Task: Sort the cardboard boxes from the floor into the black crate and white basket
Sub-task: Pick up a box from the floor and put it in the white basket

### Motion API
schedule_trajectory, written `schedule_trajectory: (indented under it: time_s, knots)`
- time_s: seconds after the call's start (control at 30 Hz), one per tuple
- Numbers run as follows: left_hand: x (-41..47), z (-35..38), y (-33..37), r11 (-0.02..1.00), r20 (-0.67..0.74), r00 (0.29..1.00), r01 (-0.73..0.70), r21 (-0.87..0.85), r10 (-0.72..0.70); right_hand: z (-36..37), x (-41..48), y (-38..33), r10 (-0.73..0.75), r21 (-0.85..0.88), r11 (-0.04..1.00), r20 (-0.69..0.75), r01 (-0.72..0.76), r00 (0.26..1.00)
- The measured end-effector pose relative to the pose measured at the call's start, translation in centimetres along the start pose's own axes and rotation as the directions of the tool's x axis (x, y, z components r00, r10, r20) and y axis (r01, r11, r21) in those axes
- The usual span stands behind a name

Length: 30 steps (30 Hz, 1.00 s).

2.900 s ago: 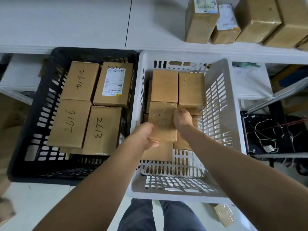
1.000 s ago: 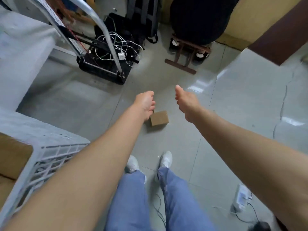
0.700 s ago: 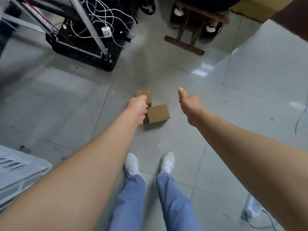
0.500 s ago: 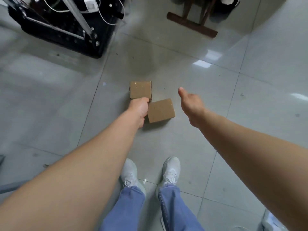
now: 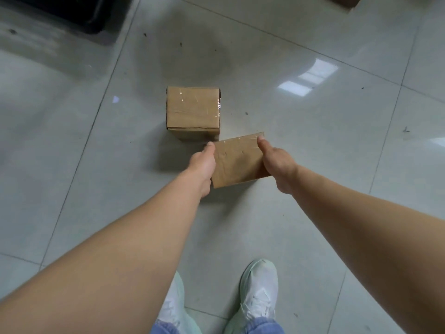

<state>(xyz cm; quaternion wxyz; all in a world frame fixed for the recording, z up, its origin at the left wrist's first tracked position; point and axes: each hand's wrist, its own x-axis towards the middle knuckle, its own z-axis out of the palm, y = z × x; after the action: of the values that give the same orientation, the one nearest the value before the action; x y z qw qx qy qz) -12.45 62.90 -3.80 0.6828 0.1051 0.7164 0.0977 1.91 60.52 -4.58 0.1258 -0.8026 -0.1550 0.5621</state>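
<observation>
**Gripping the near cardboard box from both sides**

Position. The far cardboard box serves as the reference. It stands square on the tiled floor with clear tape across its top. The near cardboard box sits just beside the near right corner of that reference, on the person's side, and is turned slightly askew to it. Whether its base has cleared the floor cannot be told. The white shoes stand well apart from the reference, nearer the person. A dark object lies beyond the reference to the left.

Hand state. The left hand is set against the left side of the near box, its thumb laid along the top left edge. The right hand is set against the right side, its thumb pressed at the top far right corner. The remaining fingers of both hands run down the sides out of sight, so their spread cannot be told. The box is clamped between the two hands.

Handling judgement. The box is small and is probably light, though its contents are unknown. The corrugated walls look stiff enough for side pressure. The taped top is glossy and may be slippery, so bear on the bare cardboard sides and lower edges. Keep the squeeze moderate to avoid denting the panels.

Task status. Both boxes remain to be sorted. Neither the crate nor the basket is in view.
</observation>
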Motion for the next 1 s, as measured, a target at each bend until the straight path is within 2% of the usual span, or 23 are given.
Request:
schedule_trajectory:
  time_s: [0.13,0.27,0.43,0.6,0.8,1.0]
  knots:
    - [-2.0,-0.6,0.6,0.999,-0.011,1.000,0.004,-0.041,-0.005,-0.4,-2.2,-0.7,0.013,0.052,0.999,-0.015,-0.012,1.000]
    - [-8.3,-1.7,2.4,0.998,0.041,0.999,0.001,-0.063,0.001,-2.5,-8.7,-3.5,-0.023,0.059,0.998,-0.069,0.027,0.997]
    - [-21.6,-4.0,7.8,0.993,0.043,0.997,-0.054,-0.109,0.059,-6.0,-21.1,-10.9,-0.126,0.052,0.990,-0.106,0.132,0.986]
    - [-37.3,-8.3,14.4,0.960,0.005,0.981,-0.188,-0.208,0.193,-9.0,-36.1,-20.6,-0.255,0.108,0.957,-0.121,0.268,0.959]
    - [-55.4,-15.6,20.8,0.853,-0.128,0.902,-0.431,-0.294,0.411,-9.9,-55.2,-30.3,-0.455,0.109,0.880,-0.089,0.462,0.886]
    - [-70.3,-22.9,21.9,0.685,-0.344,0.756,-0.652,-0.325,0.557,-8.0,-69.3,-35.4,-0.661,0.143,0.739,-0.039,0.658,0.750]
